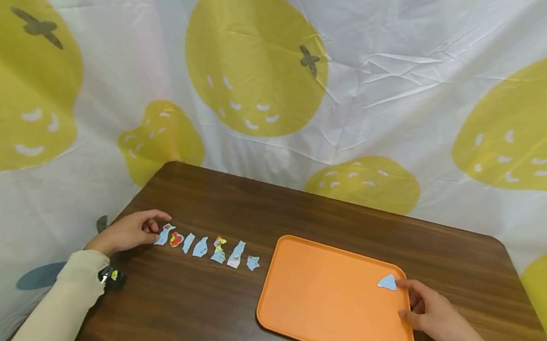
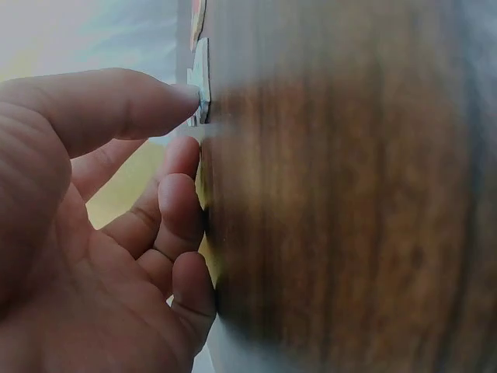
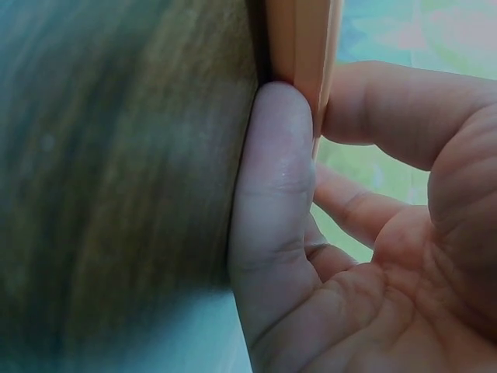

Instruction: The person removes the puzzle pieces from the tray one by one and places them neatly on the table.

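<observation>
Several flat, irregular picture pieces (image 1: 200, 247), mostly light blue, lie in a row on the brown table (image 1: 175, 306). My left hand (image 1: 135, 229) is at the row's left end. Its thumb tip touches the leftmost blue-and-red piece (image 1: 163, 235), while the other fingers bend loosely against the table in the left wrist view. On the right, an orange tray (image 1: 327, 313) holds one light blue triangular piece (image 1: 388, 282) near its far right corner. My right hand (image 1: 432, 315) rests at the tray's right rim, index fingertip at the triangle, thumb lower on the rim.
A white cloth (image 1: 375, 12) printed with large yellow fruits hangs behind and beside the table. Dark wrist cameras (image 1: 112, 276) sit on both wrists over cream sleeves. The rightmost blue piece (image 1: 253, 263) lies close to the tray's left rim.
</observation>
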`<action>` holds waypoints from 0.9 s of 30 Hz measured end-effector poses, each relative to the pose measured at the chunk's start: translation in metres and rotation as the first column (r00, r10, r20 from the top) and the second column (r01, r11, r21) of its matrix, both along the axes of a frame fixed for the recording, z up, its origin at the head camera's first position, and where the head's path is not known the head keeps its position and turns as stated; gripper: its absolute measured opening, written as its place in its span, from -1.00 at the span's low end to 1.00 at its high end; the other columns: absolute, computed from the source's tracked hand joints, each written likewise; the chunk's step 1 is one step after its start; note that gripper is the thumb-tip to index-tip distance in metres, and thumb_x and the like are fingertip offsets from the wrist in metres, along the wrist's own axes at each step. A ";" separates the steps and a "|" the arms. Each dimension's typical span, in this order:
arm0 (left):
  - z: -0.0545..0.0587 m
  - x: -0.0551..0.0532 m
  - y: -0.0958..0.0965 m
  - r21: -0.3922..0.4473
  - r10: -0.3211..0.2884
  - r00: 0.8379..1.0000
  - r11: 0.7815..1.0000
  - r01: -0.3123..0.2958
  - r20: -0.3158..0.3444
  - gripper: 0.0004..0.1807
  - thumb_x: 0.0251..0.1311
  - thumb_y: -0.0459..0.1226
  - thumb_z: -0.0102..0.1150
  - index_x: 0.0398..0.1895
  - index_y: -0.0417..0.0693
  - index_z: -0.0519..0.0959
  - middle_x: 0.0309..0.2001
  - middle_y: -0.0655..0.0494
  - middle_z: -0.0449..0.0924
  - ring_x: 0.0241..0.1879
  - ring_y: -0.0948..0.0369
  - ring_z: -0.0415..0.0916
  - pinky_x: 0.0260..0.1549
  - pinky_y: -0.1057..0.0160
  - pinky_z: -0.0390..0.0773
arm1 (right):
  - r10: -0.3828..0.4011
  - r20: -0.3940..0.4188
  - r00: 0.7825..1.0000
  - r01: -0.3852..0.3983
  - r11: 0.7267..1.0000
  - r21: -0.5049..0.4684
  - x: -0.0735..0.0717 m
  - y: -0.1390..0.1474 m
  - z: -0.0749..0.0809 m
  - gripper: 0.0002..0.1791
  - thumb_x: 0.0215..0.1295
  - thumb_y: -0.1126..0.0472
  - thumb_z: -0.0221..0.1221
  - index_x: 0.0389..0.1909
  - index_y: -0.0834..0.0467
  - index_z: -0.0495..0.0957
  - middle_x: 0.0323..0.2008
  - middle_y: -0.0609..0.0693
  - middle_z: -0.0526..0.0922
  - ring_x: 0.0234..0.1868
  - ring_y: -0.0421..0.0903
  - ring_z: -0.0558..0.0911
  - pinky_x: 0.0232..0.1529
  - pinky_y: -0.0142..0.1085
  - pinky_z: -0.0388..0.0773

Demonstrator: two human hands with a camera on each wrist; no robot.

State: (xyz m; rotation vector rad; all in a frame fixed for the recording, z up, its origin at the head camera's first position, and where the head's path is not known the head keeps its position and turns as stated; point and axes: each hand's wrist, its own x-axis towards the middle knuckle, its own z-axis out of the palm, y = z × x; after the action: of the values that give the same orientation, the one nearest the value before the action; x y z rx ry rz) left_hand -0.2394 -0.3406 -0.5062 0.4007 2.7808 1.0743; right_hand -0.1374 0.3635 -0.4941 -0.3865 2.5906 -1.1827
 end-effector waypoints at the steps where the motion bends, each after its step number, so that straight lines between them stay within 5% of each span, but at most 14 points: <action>1: 0.001 0.000 0.002 -0.001 0.005 1.000 1.000 -0.005 0.000 -0.45 0.25 -0.45 0.36 0.33 -0.15 0.55 -0.22 0.01 0.56 -0.28 0.18 0.46 -0.30 0.28 0.49 | 0.003 -0.004 1.000 -0.003 1.000 -0.003 0.000 0.001 0.001 -0.30 0.38 0.27 0.36 0.44 0.40 0.33 -0.26 0.09 0.59 -0.38 -0.23 0.56 -0.39 -0.33 0.59; 8: 0.004 0.000 0.006 0.008 0.025 1.000 1.000 -0.025 -0.019 -0.40 0.28 -0.43 0.35 0.40 -0.20 0.47 -0.17 -0.05 0.61 -0.26 0.19 0.51 -0.31 0.29 0.51 | 0.003 -0.023 1.000 -0.003 1.000 0.000 -0.002 0.002 0.002 -0.29 0.36 0.28 0.37 0.44 0.39 0.33 -0.27 0.10 0.58 -0.40 -0.23 0.55 -0.41 -0.34 0.59; 17: 0.019 0.006 0.006 0.228 0.073 0.997 0.970 -0.078 0.028 -0.49 0.50 -0.31 0.23 0.43 -0.26 0.44 -0.06 -0.13 0.65 -0.11 0.25 0.56 -0.18 0.30 0.59 | -0.003 0.009 1.000 0.003 1.000 -0.013 -0.001 0.001 -0.001 -0.28 0.35 0.27 0.37 0.45 0.39 0.32 -0.28 0.09 0.57 -0.40 -0.22 0.55 -0.40 -0.34 0.58; 22: 0.029 0.007 0.021 0.301 0.059 0.997 0.951 -0.070 0.048 -0.51 0.51 -0.30 0.21 0.43 -0.25 0.44 -0.01 -0.28 0.61 -0.13 0.17 0.61 -0.24 0.25 0.63 | -0.012 0.014 1.000 0.012 1.000 -0.008 -0.001 0.000 0.001 -0.27 0.35 0.27 0.38 0.46 0.38 0.32 -0.28 0.09 0.57 -0.40 -0.22 0.55 -0.40 -0.34 0.58; 27: 0.032 0.008 0.043 0.331 0.023 0.999 0.943 -0.035 0.038 -0.52 0.50 -0.26 0.25 0.38 -0.25 0.48 -0.06 -0.19 0.62 -0.23 0.16 0.54 -0.34 0.24 0.52 | -0.012 0.020 1.000 0.012 1.000 -0.007 -0.002 0.001 0.000 -0.25 0.35 0.28 0.38 0.47 0.38 0.29 -0.26 0.10 0.58 -0.38 -0.22 0.56 -0.39 -0.34 0.59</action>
State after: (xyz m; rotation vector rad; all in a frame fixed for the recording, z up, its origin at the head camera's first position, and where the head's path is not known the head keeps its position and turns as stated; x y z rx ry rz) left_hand -0.2313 -0.2980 -0.4741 0.3726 2.5826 1.5486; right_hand -0.1396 0.3644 -0.4945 -0.3589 2.5754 -1.1946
